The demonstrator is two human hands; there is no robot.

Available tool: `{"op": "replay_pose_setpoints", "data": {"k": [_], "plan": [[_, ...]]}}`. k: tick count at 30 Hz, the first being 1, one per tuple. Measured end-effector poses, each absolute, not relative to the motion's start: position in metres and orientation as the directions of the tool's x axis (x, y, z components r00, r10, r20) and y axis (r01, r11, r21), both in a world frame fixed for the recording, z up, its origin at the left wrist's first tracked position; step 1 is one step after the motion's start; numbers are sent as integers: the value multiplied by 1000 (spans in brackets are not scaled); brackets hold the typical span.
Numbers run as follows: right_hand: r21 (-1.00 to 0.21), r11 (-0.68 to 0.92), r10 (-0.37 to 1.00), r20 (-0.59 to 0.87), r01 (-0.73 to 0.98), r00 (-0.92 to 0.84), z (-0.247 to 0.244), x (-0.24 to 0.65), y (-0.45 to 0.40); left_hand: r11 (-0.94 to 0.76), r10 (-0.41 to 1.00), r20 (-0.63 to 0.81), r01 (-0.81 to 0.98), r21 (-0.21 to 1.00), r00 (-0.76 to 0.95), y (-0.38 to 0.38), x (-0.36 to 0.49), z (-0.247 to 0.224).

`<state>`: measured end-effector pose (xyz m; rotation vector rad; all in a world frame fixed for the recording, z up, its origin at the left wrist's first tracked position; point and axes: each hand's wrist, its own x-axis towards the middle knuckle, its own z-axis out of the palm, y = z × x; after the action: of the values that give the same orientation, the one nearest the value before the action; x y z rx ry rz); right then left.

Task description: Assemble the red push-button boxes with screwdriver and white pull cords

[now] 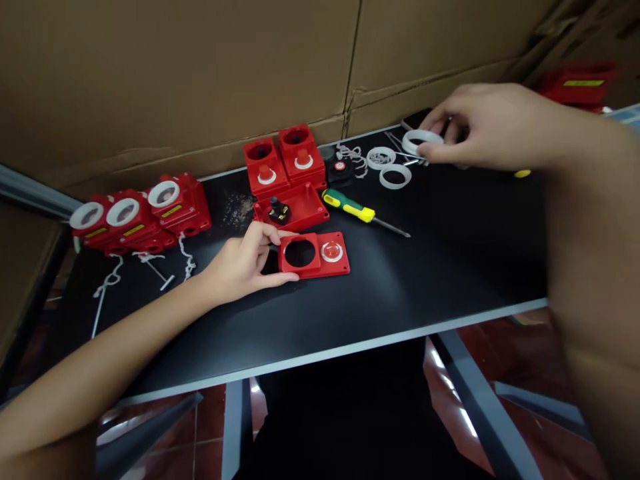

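Observation:
My left hand (250,261) grips the left end of a red cover plate (324,265), which lies on the black table and has a large round hole and a clear-capped red button. At the back right, my right hand (453,127) is closed on a white ring (421,141), thumb at its near edge and fingers behind it. Beside that ring are another white ring (395,177) and a ring-shaped holder with small screws (381,158). Between the hands lies a green and yellow screwdriver (357,208), its tip pointing right.
Three red boxes with white rings (165,195) and cords stand at the left. Behind the plate are two red housings (303,160) and an open red tray (300,208) with a black part. Cardboard (200,80) lines the back; the table edge (325,353) is in front.

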<state>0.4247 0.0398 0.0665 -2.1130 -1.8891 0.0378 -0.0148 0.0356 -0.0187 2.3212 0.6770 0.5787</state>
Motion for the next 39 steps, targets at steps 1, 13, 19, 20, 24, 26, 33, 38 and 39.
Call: {"op": "replay_pose_setpoints", "data": {"k": [1,13,19,20,24,26,33,38,39], "plan": [[-240,-130,974,152,962,169,68,426,39,-662,597,221,318,679,771,35,-15,-19],[-158,-175,967,-216,972,139,56,441,24,-670,596,210,337,661,775,36,-17,-15],[-181,-79,983,147,980,106,41,458,35,-664,608,204,351,660,767,37,-17,-18],[-177,-108,982,136,978,133,42,459,35,-664,610,203,354,659,766,37,-17,-19],[-120,-178,984,-17,977,177,44,456,32,-668,611,203,361,650,765,38,-16,-21],[-91,-155,987,-56,984,151,44,455,30,-666,614,194,370,648,765,38,-17,-22],[-204,-1,994,103,979,23,36,451,22,-703,579,204,358,614,789,35,-16,-23],[-425,217,966,222,879,-131,36,418,16,-789,506,250,326,522,825,34,-15,-26],[-437,282,951,242,854,-190,35,411,16,-805,491,257,321,499,832,35,-16,-27]]}}
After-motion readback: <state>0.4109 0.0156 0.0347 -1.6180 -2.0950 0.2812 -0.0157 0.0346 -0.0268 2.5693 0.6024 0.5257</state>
